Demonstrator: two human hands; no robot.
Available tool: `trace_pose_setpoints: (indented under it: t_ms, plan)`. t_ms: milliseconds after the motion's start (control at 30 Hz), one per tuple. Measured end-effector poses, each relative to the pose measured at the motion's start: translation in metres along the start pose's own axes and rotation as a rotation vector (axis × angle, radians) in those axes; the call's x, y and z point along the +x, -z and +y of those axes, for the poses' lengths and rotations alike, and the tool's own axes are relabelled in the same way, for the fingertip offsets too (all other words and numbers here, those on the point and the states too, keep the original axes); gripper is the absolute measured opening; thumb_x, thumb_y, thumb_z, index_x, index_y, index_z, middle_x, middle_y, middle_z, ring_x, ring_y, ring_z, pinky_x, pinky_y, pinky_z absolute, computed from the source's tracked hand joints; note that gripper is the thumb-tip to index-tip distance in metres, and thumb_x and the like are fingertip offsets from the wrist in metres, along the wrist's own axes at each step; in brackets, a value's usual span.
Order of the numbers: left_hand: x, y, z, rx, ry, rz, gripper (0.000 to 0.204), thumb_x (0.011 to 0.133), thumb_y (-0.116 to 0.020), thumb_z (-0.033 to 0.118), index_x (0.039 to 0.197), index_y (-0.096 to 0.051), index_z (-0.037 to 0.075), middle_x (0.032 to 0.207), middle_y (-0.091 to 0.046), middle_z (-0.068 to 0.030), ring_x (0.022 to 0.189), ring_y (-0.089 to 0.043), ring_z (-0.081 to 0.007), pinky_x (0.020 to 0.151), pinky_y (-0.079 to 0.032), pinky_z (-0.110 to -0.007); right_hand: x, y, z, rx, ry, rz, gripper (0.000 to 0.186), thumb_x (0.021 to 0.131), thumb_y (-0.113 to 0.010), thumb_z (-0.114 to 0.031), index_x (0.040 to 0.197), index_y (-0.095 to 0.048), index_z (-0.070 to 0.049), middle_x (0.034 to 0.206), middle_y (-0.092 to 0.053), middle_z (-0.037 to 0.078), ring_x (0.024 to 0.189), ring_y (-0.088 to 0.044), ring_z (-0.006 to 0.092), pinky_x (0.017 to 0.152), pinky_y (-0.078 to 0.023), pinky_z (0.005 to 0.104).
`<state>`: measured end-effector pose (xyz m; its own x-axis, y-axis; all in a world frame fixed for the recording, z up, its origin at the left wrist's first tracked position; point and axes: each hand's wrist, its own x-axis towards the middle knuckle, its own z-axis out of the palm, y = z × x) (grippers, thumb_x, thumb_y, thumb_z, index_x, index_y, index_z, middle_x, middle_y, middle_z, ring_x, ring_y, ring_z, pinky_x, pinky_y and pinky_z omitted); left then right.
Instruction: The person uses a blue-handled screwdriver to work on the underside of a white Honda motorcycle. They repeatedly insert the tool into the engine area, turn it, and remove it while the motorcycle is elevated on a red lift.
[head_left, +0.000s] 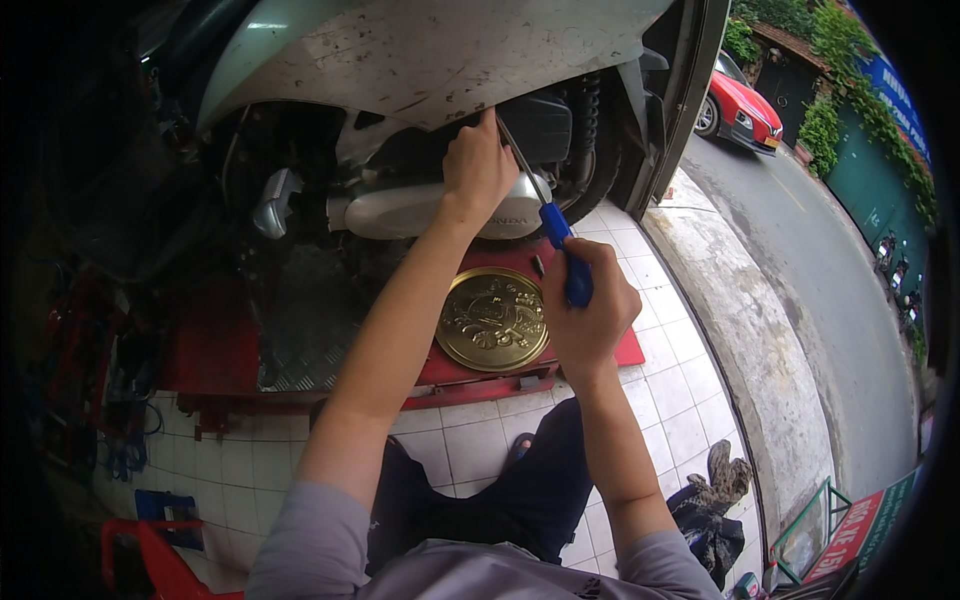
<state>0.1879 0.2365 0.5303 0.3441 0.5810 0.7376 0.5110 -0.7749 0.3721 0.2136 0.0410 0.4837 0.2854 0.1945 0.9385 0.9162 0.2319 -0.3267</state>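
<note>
Two hands work: your right hand (588, 315) grips the blue screwdriver (566, 255); your left hand (478, 165) pinches its shaft at the scooter (420, 60). A slipping tip could likely gouge your fingers.

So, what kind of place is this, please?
Probably a street-side motorbike repair shop. A pale grey scooter stands on a red metal lift platform over a white tiled floor. The right hand holds a blue-handled screwdriver to its underside, and a road with a red car runs beside.

- We see white floor tiles (480, 445) near us.
- On our right, a concrete kerb (760, 340) borders the grey street (850, 290).
- Far right, a red car (745, 110) is parked in daylight.
</note>
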Motion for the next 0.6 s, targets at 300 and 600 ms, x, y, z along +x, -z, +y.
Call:
trace_pose_setpoints:
  t_ms: [300,600]
  plan:
    - [0.001,-0.001,-0.007,-0.029,-0.053,0.009,0.057,0.079,-0.066,0.010,0.127,-0.042,-0.009,0.069,-0.063,-0.0264,0.073,-0.065,-0.0458,0.069,-0.055,-0.050,-0.027,-0.016,0.012,-0.018,0.058,0.025,0.021,0.075,-0.071,0.003,0.093,-0.061,-0.001,0.069,-0.057,0.010,0.054,-0.058,0.0241,0.048,-0.045,0.0333]
    - [0.000,0.005,0.003,0.030,0.051,-0.056,0.053,0.079,-0.066,0.009,0.126,-0.046,-0.003,0.082,-0.067,-0.0271,0.083,-0.067,-0.0432,0.075,-0.058,-0.046,-0.004,-0.007,-0.007,-0.018,0.034,-0.014,0.020,0.074,-0.071,0.001,0.091,-0.061,-0.002,0.073,-0.061,0.011,0.057,-0.062,0.0263,0.051,-0.047,0.0331]
